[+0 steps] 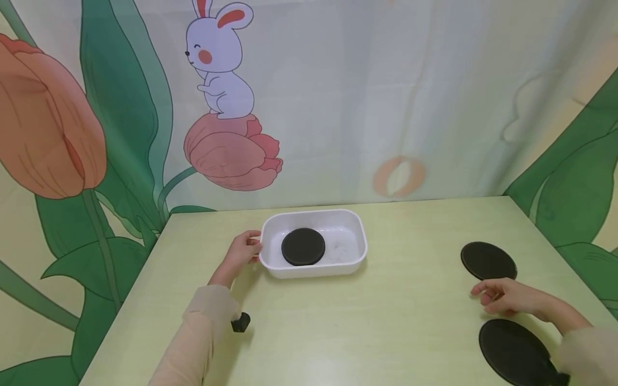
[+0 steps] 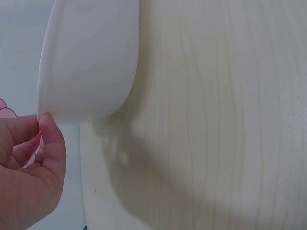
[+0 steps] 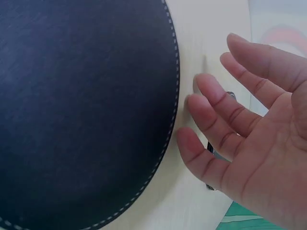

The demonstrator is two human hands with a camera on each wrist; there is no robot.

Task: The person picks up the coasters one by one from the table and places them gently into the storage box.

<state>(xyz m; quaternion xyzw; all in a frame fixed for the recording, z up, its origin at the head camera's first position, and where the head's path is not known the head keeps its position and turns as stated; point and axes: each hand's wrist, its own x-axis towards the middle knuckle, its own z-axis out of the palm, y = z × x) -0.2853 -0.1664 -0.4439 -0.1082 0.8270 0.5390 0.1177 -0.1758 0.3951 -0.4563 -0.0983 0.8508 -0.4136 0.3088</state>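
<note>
At the back of the table is a white plastic tray (image 1: 316, 272) with rounded corners, holding a round black coaster (image 1: 303, 246) in its left half. My left hand (image 1: 240, 252) pinches the tray's left rim between thumb and fingers; the left wrist view shows the thumb against the tray wall (image 2: 91, 62). Over at the right, my right hand (image 1: 514, 297) hovers between two more black coasters, a far one (image 1: 487, 258) and a near one (image 1: 513, 348). Its fingers are loosely bent and hold nothing. A large coaster with pale edge stitching (image 3: 86, 110) lies beside its fingertips.
The pale wood-look table (image 1: 376, 327) meets a printed curtain (image 1: 328, 107) with a rabbit and tulips at its back edge. A small black device (image 1: 240, 322) shows at the left sleeve.
</note>
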